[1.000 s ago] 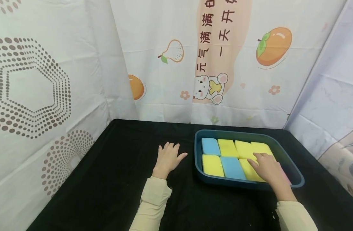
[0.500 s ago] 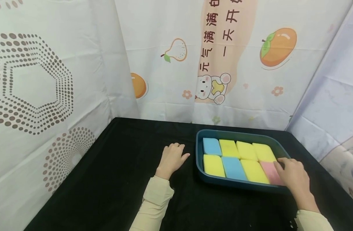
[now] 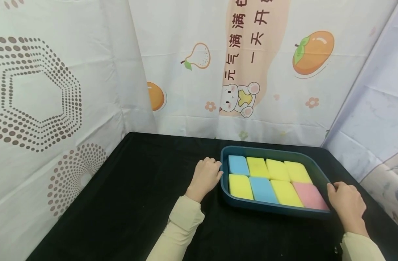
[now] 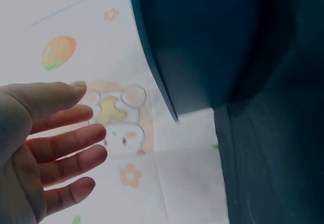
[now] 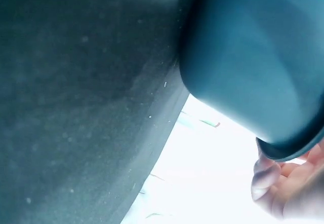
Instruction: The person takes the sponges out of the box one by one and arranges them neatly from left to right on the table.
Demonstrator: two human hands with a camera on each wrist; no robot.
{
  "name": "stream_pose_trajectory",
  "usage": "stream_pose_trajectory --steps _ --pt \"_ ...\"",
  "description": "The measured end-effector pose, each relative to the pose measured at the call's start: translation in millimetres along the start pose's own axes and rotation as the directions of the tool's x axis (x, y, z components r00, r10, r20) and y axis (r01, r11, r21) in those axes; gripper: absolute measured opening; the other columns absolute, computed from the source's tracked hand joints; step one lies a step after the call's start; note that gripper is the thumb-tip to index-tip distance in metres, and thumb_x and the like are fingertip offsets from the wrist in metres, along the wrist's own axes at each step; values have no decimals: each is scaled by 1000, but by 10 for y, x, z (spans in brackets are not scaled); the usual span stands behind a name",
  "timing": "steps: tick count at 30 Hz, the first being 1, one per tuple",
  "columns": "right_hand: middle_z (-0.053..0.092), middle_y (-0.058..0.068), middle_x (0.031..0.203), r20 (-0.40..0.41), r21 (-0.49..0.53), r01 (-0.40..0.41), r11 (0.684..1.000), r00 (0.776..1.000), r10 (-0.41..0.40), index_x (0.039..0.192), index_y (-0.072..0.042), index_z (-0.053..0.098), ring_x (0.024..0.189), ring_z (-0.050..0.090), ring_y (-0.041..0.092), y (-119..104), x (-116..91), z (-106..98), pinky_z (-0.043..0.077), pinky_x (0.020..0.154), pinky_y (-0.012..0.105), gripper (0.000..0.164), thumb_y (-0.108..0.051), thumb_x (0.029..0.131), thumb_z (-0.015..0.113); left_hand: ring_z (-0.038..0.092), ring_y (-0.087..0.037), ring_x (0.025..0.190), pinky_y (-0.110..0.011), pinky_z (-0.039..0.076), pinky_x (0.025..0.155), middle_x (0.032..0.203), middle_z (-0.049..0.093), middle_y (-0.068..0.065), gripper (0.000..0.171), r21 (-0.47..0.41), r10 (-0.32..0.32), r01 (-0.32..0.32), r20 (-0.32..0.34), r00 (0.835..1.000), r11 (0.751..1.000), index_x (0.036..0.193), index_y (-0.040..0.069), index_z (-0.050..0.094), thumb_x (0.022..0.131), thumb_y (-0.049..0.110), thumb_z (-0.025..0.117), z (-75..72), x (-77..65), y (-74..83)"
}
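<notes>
A dark blue-green tray [image 3: 273, 209] stands on the black-covered table, with several sponge-like blocks lying in two rows inside. Most are yellow, such as the yellow block [image 3: 240, 186]; among them are a blue block [image 3: 263, 190] and, at the near right, a pink block [image 3: 310, 195]. My left hand [image 3: 203, 177] is beside the tray's left end; in the left wrist view its loosely bent fingers [image 4: 76, 138] are apart from the wall. At the opposite end my right hand [image 3: 348, 204] grips the rim, its fingers [image 5: 268, 178] curled at the edge in the right wrist view.
Black cloth [image 3: 120, 203] covers the table. A white curtain with fruit and bear prints [image 3: 185, 94] hangs behind it. Dotted white fabric [image 3: 39, 94] closes off the left side, and pale fabric [image 3: 381, 119] the right.
My right hand has moved right from over the blocks to the tray's right rim, uncovering the pink block. My left hand has moved right, up to the tray's left end.
</notes>
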State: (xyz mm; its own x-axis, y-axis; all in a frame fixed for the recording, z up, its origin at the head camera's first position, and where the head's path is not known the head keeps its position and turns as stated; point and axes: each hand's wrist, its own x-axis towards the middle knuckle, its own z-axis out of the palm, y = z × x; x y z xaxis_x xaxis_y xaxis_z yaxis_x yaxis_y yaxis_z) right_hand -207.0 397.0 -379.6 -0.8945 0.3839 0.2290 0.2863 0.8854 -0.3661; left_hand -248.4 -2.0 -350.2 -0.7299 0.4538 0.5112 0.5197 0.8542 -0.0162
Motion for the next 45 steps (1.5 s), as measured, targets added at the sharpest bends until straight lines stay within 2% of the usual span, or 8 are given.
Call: stream_pose_trajectory --steps 5,9,15,24,27,32,35,45 --pt "50 32 87 15 20 -34 999 999 34 97 13 54 74 48 45 38 31 4 36 52 52 40 -24 93 40 47 -11 62 -20 39 54 72 58 0 15 1 66 -67 108 992 998 88 12 68 85 25 62 -66 126 195" --pt "49 35 90 28 27 -63 998 998 63 98 13 53 77 47 50 65 63 22 36 54 53 43 -26 93 36 42 -8 52 -17 35 46 57 46 2 18 -68 60 -45 232 971 997 71 13 63 85 25 61 -128 217 366" --pt "47 38 97 124 36 -92 995 988 87 99 13 51 82 45 53 117 118 46 36 58 54 49 -31 95 32 39 -8 44 -19 34 40 50 31 3 35 -97 -52 103 424 904 990 56 15 52 85 32 61 -170 370 585" --pt "42 40 106 214 45 -113 993 972 101 106 15 43 90 42 55 130 155 67 37 63 55 55 -35 97 21 37 -9 44 -22 35 38 52 34 3 28 -56 -155 220 547 823 974 60 14 57 83 29 64 -82 449 762" --pt "41 40 106 229 35 -111 993 968 101 106 16 41 90 41 55 136 145 69 38 63 55 56 -35 97 20 33 -10 43 -22 32 37 55 32 2 29 -33 -172 225 544 822 974 58 13 54 84 23 63 -7 439 791" --pt "40 41 105 233 29 -89 996 969 80 105 16 39 89 41 56 135 123 69 38 62 55 53 -33 97 19 31 -10 44 -21 30 36 55 35 1 29 1 -195 226 503 842 974 57 14 52 86 17 57 103 423 830" --pt "41 40 102 223 30 -74 997 973 66 104 15 39 88 42 56 139 118 68 38 62 55 51 -33 97 20 33 -10 45 -22 31 36 55 38 1 29 33 -218 232 490 844 972 58 15 53 87 17 56 146 415 850" --pt "42 40 98 207 32 -52 998 977 44 102 14 39 85 43 54 139 97 75 37 61 54 49 -31 97 21 37 -11 45 -24 33 39 55 41 1 29 99 -269 257 527 806 961 60 15 56 87 27 56 242 378 868"
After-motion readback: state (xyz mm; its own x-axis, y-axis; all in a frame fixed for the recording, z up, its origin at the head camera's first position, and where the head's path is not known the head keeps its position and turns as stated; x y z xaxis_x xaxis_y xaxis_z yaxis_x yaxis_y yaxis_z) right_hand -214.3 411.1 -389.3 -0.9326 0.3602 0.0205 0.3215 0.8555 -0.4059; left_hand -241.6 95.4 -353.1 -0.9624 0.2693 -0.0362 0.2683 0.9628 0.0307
